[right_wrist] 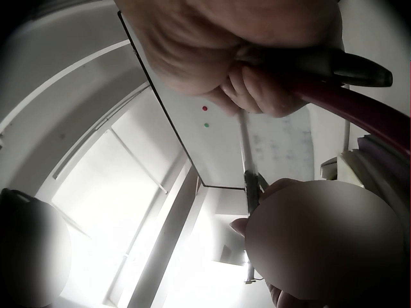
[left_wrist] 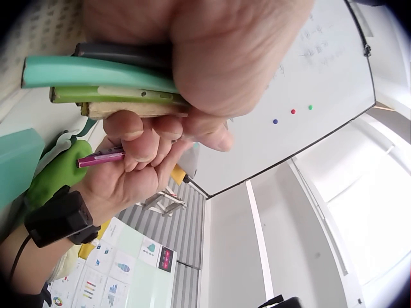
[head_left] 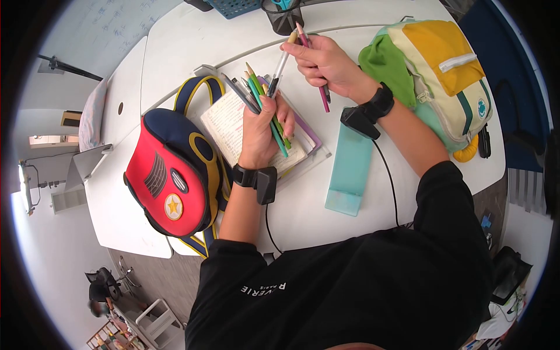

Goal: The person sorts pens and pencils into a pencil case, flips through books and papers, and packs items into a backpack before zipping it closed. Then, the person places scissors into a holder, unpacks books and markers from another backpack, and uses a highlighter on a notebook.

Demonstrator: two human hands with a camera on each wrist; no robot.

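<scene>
My left hand point(head_left: 263, 131) grips a bundle of green, teal and dark pens and pencils point(head_left: 255, 88) above an open notebook point(head_left: 224, 119). In the left wrist view a teal pen point(left_wrist: 96, 72) and a green pencil point(left_wrist: 115, 95) stick out of that fist. Up and to the right, my right hand point(head_left: 332, 67) holds a magenta pencil point(head_left: 324, 99) and a dark pen point(right_wrist: 363, 69). Its thumb and finger also pinch the upper end of a clear pen point(head_left: 281, 65), whose dark lower end meets the left hand's bundle.
A red and navy backpack point(head_left: 169, 175) lies left of the notebook. A teal case point(head_left: 350, 166) is on the white table point(head_left: 297, 213), below the right wrist. At the right sits a green, cream and yellow bag point(head_left: 431, 76). A black mesh pen holder point(head_left: 283, 22) stands at the far edge.
</scene>
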